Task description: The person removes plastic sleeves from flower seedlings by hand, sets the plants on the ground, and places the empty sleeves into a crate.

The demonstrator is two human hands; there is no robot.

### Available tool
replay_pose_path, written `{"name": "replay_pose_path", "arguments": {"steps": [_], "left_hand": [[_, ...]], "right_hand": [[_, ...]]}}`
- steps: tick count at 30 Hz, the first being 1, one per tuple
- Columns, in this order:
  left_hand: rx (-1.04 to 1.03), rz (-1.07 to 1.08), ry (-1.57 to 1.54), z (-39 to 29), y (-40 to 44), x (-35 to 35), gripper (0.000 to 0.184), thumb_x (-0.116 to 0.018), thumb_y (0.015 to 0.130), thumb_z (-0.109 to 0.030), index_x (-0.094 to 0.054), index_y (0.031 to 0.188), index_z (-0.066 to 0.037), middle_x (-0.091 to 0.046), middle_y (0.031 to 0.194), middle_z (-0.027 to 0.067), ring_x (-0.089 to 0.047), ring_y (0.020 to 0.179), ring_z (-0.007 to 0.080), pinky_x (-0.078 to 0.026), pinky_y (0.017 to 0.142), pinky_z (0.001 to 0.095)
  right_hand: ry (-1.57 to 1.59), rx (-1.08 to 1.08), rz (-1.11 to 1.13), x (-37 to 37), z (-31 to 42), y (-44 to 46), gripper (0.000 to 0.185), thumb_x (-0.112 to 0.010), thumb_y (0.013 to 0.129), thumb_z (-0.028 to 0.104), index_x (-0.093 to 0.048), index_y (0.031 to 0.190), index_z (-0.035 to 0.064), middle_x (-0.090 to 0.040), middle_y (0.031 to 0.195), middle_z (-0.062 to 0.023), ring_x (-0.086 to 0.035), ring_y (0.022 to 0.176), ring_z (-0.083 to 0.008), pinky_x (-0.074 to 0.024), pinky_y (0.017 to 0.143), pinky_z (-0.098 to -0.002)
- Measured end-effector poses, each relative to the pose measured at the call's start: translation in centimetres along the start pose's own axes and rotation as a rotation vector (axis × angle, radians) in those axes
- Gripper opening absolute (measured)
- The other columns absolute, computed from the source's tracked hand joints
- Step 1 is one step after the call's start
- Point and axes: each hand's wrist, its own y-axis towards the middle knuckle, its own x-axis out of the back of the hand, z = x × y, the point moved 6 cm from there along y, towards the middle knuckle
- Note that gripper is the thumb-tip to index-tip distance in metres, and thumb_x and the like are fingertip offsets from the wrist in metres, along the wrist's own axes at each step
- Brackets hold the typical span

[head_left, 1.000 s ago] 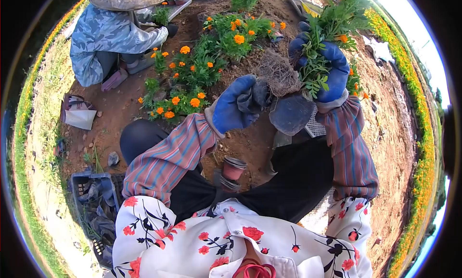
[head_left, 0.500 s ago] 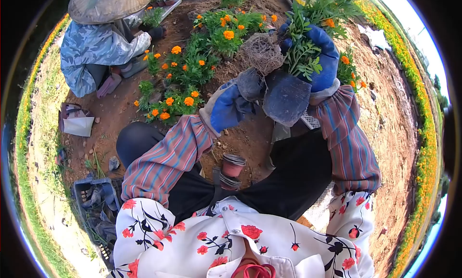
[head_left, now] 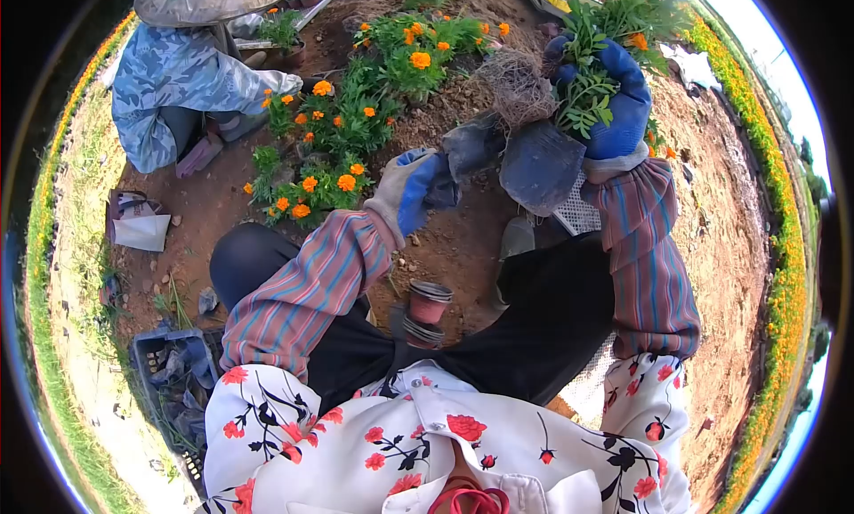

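Note:
My left hand [head_left: 414,192], in a blue-coated glove, is closed on a crumpled black plastic nursery bag [head_left: 474,145]. Higher up to the right, my right hand [head_left: 618,100], gloved the same way, grips leafy marigold plants [head_left: 587,100] by their stems. A bare root ball [head_left: 519,87] with pale tangled roots sticks out leftward from that grip, just above the mouth of the bag. Another black nursery bag [head_left: 541,167], rounded and full-looking, hangs below the right hand's leaves. An orange bloom [head_left: 638,41] shows beyond the right hand.
Planted marigolds [head_left: 334,127] grow in the soil ahead. Stacked small pots [head_left: 429,302] stand between my legs. A crate [head_left: 173,372] of black plastic lies at left. A co-worker [head_left: 182,87] in a straw hat crouches at upper left. A grey mesh tray [head_left: 576,213] lies by my right knee.
My hands have moved apart a little, the right hand rightward with the plants. The black bag in my left hand is stretched out and has come away further from the root ball.

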Motion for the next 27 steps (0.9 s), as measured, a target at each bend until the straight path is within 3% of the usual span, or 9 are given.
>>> {"name": "replay_pose_path", "arguments": {"steps": [4, 7, 9, 10, 13, 14, 18, 20, 27], "left_hand": [[0.045, -0.171, 0.139, 0.5, -0.7, 2.8, 0.011, -0.053, 0.084, -0.009, -0.055, 0.093, -0.003, -0.06, 0.087, 0.0079, -0.059, 0.064, 0.0151, -0.055, 0.059, 0.0316], [0.016, -0.093, 0.259, 0.2, -0.6, 0.4, 0.009, -0.054, 0.083, -0.008, -0.054, 0.09, -0.002, -0.06, 0.087, 0.0086, -0.06, 0.067, 0.015, -0.055, 0.061, 0.0329], [0.069, -0.018, 0.219, 0.5, -0.8, -1.1, 0.01, -0.055, 0.082, -0.006, -0.054, 0.092, -0.002, -0.06, 0.089, 0.0088, -0.062, 0.07, 0.0163, -0.055, 0.067, 0.0355], [0.049, 0.026, 0.151, 0.8, -0.6, -1.9, 0.016, -0.053, 0.083, -0.007, -0.052, 0.097, 0.001, -0.06, 0.089, 0.0105, -0.062, 0.073, 0.0179, -0.055, 0.069, 0.0349], [0.087, 0.145, -0.096, 1.3, -0.7, -4.6, 0.024, -0.051, 0.085, -0.012, -0.05, 0.105, 0.002, -0.059, 0.095, 0.0129, -0.061, 0.084, 0.0206, -0.053, 0.077, 0.0353], [0.152, 0.219, -0.284, 1.3, -1.0, -5.7, 0.026, -0.05, 0.087, -0.016, -0.05, 0.107, 0.001, -0.058, 0.101, 0.0137, -0.059, 0.092, 0.0218, -0.051, 0.082, 0.0363], [0.186, 0.356, -0.484, 0.7, -1.9, -7.0, 0.029, -0.049, 0.088, -0.022, -0.05, 0.108, -0.002, -0.055, 0.108, 0.0137, -0.056, 0.1, 0.0243, -0.048, 0.087, 0.0384], [0.208, 0.302, -0.479, 1.5, -1.6, -6.3, 0.026, -0.046, 0.089, -0.022, -0.051, 0.109, -0.006, -0.055, 0.11, 0.0101, -0.056, 0.099, 0.0239, -0.044, 0.091, 0.041], [0.176, 0.399, -0.551, 1.5, -1.5, -4.4, 0.033, -0.048, 0.088, -0.03, -0.049, 0.114, -0.011, -0.052, 0.116, 0.0106, -0.053, 0.103, 0.027, -0.045, 0.088, 0.0441]], "right_hand": [[-0.147, 0.216, -0.033, 0.4, 2.4, -0.2, 0.023, -0.047, 0.081, 0.009, -0.054, 0.098, -0.0052, -0.056, 0.1, -0.0218, -0.056, 0.09, -0.0317, -0.0524, 0.071, -0.0393], [-0.269, 0.252, -0.148, 1.0, 1.7, -0.9, 0.02, -0.044, 0.084, 0.006, -0.055, 0.097, -0.0045, -0.059, 0.094, -0.0172, -0.059, 0.084, -0.0272, -0.0533, 0.068, -0.0383], [-0.566, 0.311, -0.149, 0.9, 0.0, -1.1, 0.024, -0.053, 0.08, 0.007, -0.053, 0.101, -0.0047, -0.057, 0.098, -0.0159, -0.059, 0.085, -0.0255, -0.0522, 0.074, -0.0379], [-0.363, 0.217, -0.047, 0.6, -1.3, -0.9, 0.033, -0.061, 0.073, -0.005, -0.052, 0.104, -0.0042, -0.058, 0.097, -0.0125, -0.059, 0.084, -0.0196, -0.0519, 0.074, -0.0343], [-0.2, 0.032, -0.206, 0.9, -2.7, -0.1, 0.034, -0.058, 0.072, -0.01, -0.051, 0.106, -0.004, -0.057, 0.099, -0.0117, -0.059, 0.086, -0.0181, -0.0516, 0.075, -0.0323], [-0.661, 0.312, -0.178, 1.1, -2.4, -0.1, 0.023, -0.048, 0.083, 0.003, -0.051, 0.105, -0.0038, -0.057, 0.1, -0.0127, -0.06, 0.084, -0.0215, -0.0521, 0.074, -0.0353], [-0.65, 0.284, -0.275, 0.1, -2.3, 0.2, 0.026, -0.04, 0.087, 0.012, -0.052, 0.105, -0.0023, -0.057, 0.1, -0.0133, -0.06, 0.083, -0.0246, -0.052, 0.073, -0.0381], [-0.373, 0.082, -0.491, -1.1, -3.1, -0.5, 0.027, -0.039, 0.087, 0.014, -0.053, 0.103, -0.0011, -0.057, 0.098, -0.0134, -0.06, 0.081, -0.0259, -0.0517, 0.072, -0.0403], [-0.307, 0.086, -0.357, 3.2, -3.4, 1.8, 0.029, -0.04, 0.086, 0.02, -0.054, 0.105, 0.0025, -0.058, 0.1, -0.0131, -0.058, 0.088, -0.0284, -0.0497, 0.077, -0.044]]}}
